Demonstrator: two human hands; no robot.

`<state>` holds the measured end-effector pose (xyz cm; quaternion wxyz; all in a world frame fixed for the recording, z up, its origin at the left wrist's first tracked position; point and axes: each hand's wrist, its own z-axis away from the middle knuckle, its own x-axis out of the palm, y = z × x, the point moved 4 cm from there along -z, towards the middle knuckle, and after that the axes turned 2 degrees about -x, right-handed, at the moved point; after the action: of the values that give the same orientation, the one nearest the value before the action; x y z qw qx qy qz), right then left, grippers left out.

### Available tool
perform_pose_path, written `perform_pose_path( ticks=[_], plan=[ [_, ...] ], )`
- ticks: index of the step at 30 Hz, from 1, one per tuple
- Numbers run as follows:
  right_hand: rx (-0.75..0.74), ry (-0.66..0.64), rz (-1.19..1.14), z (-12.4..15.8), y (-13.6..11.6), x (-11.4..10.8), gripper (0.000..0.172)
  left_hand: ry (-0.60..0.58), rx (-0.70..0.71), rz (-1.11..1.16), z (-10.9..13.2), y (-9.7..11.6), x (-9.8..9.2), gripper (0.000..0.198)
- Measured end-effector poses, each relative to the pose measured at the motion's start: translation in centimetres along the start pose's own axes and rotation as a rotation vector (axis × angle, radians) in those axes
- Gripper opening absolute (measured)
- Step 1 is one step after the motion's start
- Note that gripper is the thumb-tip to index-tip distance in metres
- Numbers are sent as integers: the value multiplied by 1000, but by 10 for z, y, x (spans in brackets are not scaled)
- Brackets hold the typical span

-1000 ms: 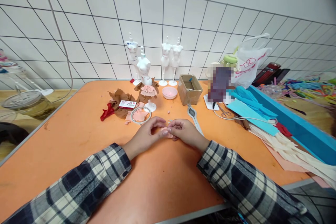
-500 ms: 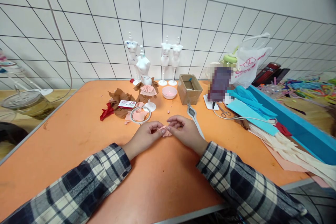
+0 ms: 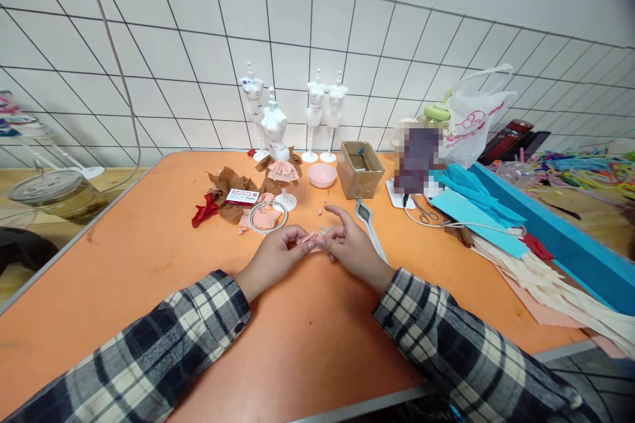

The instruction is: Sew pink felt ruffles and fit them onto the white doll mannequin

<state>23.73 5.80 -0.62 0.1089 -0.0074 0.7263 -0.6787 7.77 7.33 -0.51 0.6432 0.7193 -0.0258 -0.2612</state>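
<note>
A small piece of pleated pink crepe paper (image 3: 311,240) is pinched between both hands above the orange table. My left hand (image 3: 275,254) grips its left end between thumb and fingers. At its right end, my right hand (image 3: 354,248) pinches it with the index finger raised. A thin pale stick-like thing (image 3: 324,229) shows by the right fingers; its kind is unclear. Beyond the hands stands a small white mannequin (image 3: 274,125) with a ruffled pink paper skirt (image 3: 283,170). A ring-shaped roll (image 3: 268,216) lies near my left hand on pink paper scraps.
Three more white mannequins (image 3: 315,102) stand along the tiled wall. A pink bowl (image 3: 322,176) and a cardboard box (image 3: 361,170) sit at the back. On the right are scissors (image 3: 427,213), blue paper (image 3: 479,211), cream paper strips and a plastic bag (image 3: 471,122).
My right index finger has lifted and stretched away from the paper. The pink piece stays pinched between both hands, turned slightly. The view has shifted a little.
</note>
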Motion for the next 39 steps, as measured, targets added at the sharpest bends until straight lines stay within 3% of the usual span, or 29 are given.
perform_pose_path(
  ticks=[2,3,7,9,14,16,19,25,28,33,39],
  plan=[
    [15,11,46,-1,1,-3,64,-11,-21,43,0,-1,0,36],
    [7,26,57,-2,1,-4,63,-17,-29,55,0,-1,0,36],
    [-21,8,22,-2,2,-1,33,-28,-31,22,0,-4,1,35],
    [-1,-12,-5,-2,4,2,26,-25,-30,-23,0,-6,1,34],
    [-11,6,18,-2,8,1,19,18,23,-100,-1,-2,-3,34],
    [-41,13,98,-1,8,1,18,-27,50,-70,0,1,-3,35],
    [-103,19,190,0,5,0,18,-87,-23,21,0,-2,-1,35],
    [-212,177,395,3,-13,-9,14,36,-113,150,-3,-9,-8,36],
    [-163,112,443,5,-15,-4,21,47,-123,218,-4,-10,-8,37],
    [20,22,202,4,-7,4,23,12,-121,246,-3,-9,-5,40],
    [27,-27,272,0,-4,-5,21,35,-112,199,-3,-9,-6,38]
  ],
)
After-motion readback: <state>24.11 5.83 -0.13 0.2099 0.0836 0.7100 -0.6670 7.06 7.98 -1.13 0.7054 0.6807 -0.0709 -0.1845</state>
